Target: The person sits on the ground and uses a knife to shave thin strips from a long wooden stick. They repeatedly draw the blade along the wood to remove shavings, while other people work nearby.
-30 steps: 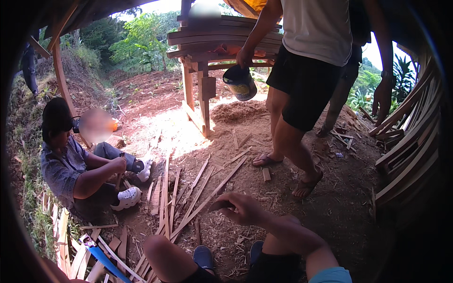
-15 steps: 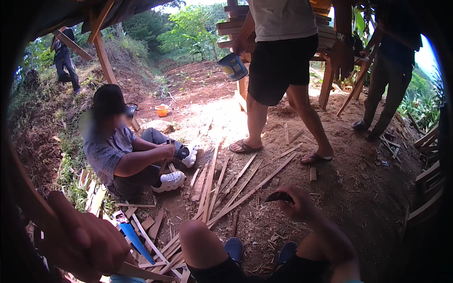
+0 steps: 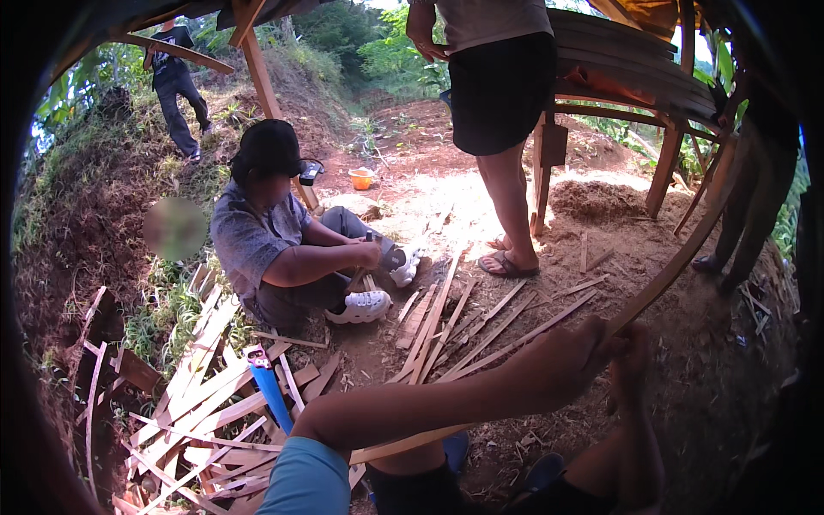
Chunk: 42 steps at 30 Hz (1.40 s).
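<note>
Across the front, my left arm in a light blue sleeve reaches to the right. My left hand (image 3: 566,350) is closed around a long wooden strip (image 3: 678,264), which slants from my lap up to the far right. Close beside it, just under the strip, is my right hand (image 3: 631,354). Its fingers look curled but are dim and partly hidden, and what they hold cannot be made out. The dark curved blade seen earlier is hidden now.
A seated person (image 3: 266,232) is at the left, near a blue handsaw (image 3: 273,390) on a pile of wood strips (image 3: 206,412). Someone in black shorts (image 3: 502,94) stands ahead, another person (image 3: 760,180) at right. Long strips (image 3: 438,322) cover the ground; an orange bowl (image 3: 361,178) lies beyond.
My left hand has swung from the lower left to the right, beside my right hand. The strip now crosses my front. The view has turned left, and the standing person's bucket is mostly hidden.
</note>
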Motion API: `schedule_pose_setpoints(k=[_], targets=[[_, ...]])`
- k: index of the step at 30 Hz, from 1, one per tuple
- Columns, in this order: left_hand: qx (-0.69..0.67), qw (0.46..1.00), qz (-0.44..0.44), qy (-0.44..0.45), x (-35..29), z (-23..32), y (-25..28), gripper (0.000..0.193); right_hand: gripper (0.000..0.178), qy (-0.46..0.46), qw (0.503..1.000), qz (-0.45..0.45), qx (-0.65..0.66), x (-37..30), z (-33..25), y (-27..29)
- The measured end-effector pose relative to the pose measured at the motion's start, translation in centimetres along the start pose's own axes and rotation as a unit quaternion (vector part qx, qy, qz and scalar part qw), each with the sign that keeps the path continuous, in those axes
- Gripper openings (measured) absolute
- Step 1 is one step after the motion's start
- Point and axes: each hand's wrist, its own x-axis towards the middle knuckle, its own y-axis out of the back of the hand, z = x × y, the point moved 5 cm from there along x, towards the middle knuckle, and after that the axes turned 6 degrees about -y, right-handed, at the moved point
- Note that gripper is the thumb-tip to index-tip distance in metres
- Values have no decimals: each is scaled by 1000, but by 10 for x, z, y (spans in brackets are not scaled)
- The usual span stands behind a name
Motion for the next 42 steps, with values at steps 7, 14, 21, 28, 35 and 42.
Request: schedule_pose_setpoints(k=[7, 14, 21, 28, 35, 42], targets=[[38, 990, -92, 105, -7, -91, -51, 39, 22, -350, 927, -61, 118, 0, 5, 0], [-11, 982, -54, 181, -19, -121, -41, 39, 35, -343, 933, -94, 55, 2, 64, -24], [-172, 971, -50, 156, -13, -165, -39, 34, 33, -251, 967, -9, 44, 18, 52, -25], [-338, 921, -50, 185, -14, -180, -33, 29, 36, -348, 926, -20, 144, 14, 34, -40], [-309, 937, -47, 154, -7, -179, -35, 27, 40, -253, 958, -49, 123, 3, 2, -56], [-324, 930, -74, 155, -4, -181, -36, 27, 39, -87, 990, -98, 61, -9, -4, -77]])
